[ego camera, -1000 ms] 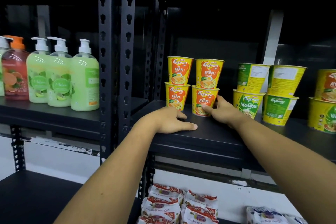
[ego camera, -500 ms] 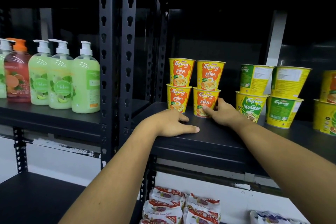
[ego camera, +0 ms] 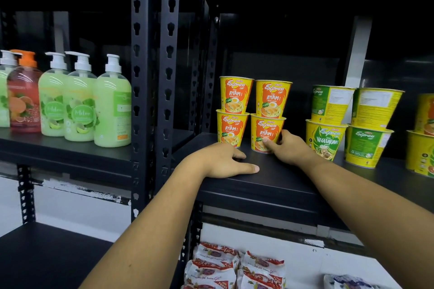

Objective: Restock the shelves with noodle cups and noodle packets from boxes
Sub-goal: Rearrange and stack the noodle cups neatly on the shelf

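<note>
Two stacks of orange-and-yellow Ayam noodle cups stand on the black shelf (ego camera: pixel 270 185). The left stack (ego camera: pixel 234 110) is two high, and so is the right stack (ego camera: pixel 270 112). My right hand (ego camera: pixel 287 148) grips the base of the lower right Ayam cup (ego camera: pixel 266 131), thumb on its front. My left hand (ego camera: pixel 225 159) rests flat on the shelf just in front of the left stack, fingers pointing right. Green-and-yellow Vegetarian cups (ego camera: pixel 326 136) are stacked to the right. Noodle packets (ego camera: pixel 234 267) lie on the shelf below.
Pump soap bottles (ego camera: pixel 79 105) line the neighbouring shelf on the left, beyond black perforated uprights (ego camera: pixel 155 101). More yellow cups (ego camera: pixel 422 143) sit at the far right edge. Another packet (ego camera: pixel 345 281) lies at the bottom right. The lower left shelf (ego camera: pixel 47 256) is dark.
Both hands stay where they were on the shelf and the lower right cup. The view has drifted slightly, so everything sits a little lower in frame.
</note>
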`<action>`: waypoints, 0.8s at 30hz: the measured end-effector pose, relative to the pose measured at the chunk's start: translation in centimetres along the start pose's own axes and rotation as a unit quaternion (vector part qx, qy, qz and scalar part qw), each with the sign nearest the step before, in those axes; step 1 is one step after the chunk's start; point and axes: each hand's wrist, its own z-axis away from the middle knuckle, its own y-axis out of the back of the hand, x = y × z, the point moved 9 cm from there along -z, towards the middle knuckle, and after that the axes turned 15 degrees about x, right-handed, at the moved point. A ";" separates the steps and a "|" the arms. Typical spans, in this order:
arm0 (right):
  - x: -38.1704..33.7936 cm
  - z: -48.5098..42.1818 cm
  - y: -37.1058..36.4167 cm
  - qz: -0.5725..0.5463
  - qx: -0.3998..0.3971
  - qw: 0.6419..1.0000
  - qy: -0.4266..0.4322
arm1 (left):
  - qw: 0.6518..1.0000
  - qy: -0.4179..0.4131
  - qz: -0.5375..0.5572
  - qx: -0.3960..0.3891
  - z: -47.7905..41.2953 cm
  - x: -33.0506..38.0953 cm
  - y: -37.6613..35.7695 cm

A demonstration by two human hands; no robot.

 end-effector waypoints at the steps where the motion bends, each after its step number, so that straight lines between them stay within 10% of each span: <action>1: 0.0 0.0 0.0 0.003 0.000 1.000 -0.001 | 1.000 0.000 0.001 -0.001 0.0 0.0 0.0; 24: 1.3 10.0 7.9 0.087 -0.126 0.982 0.108 | 0.999 -0.025 0.004 0.030 0.4 -0.1 0.9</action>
